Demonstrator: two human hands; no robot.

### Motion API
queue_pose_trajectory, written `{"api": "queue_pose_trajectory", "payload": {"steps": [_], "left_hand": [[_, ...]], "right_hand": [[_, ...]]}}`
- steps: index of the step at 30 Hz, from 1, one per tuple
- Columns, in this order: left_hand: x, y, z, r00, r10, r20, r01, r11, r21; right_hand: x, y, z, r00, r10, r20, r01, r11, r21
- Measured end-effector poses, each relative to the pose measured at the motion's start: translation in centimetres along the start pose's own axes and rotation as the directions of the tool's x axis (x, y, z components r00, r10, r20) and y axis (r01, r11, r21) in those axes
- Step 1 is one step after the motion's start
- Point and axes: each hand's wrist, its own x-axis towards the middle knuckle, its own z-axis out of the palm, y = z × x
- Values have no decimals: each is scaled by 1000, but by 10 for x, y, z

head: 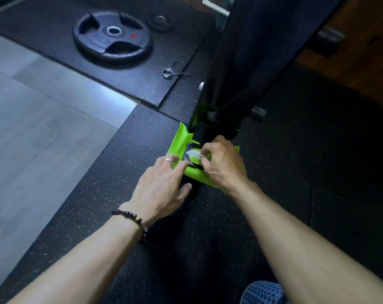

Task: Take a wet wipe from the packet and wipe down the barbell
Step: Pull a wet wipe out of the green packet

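The step in hand is the first one, getting a wipe out. The green packet (191, 172) lies on the dark speckled mat (124, 163) at the foot of a black upright (247, 62), just past the centre of the view toward 12 o'clock. Its flap is open, and a white wipe (191, 154) pokes up through the slot. The left hand (162, 185), with a ring on one finger and a bead bracelet (133, 220) at the wrist, is spread flat, fingers pressing the packet's 8 o'clock edge to pin it down; it grips nothing. The right hand (223, 163) comes in from 4 o'clock and covers the packet's right half, thumb and forefinger pinched on the wipe's free corner. The wipe is barely lifted, so the pull looks only just begun. Next, I judge, the right hand must draw up and away toward 1 o'clock while the left keeps its weight on the packet, or the pack will lift with the sheet; a steady pull should stop a second wipe trailing out. The bar to be cleaned I cannot place for sure: a short steel piece (214, 7) shows at 12 o'clock by the upright. A plate (112, 36) and a spring clip (173, 71) lie well apart at 11 o'clock.
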Motion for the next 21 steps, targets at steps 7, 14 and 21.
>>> {"api": "queue_pose_trajectory", "payload": {"steps": [7,14,21], "left_hand": [[9,-4,7,997,-23,75,18,997,75],[15,-2,-9,987,3,161,-16,997,81],[14,-2,-28,939,9,343,-56,990,128]], "right_hand": [[8,6,-16,998,6,67,-33,914,403],[4,-3,-44,996,66,66,-90,875,475],[-2,-17,-77,993,110,-34,-78,856,511]]}}
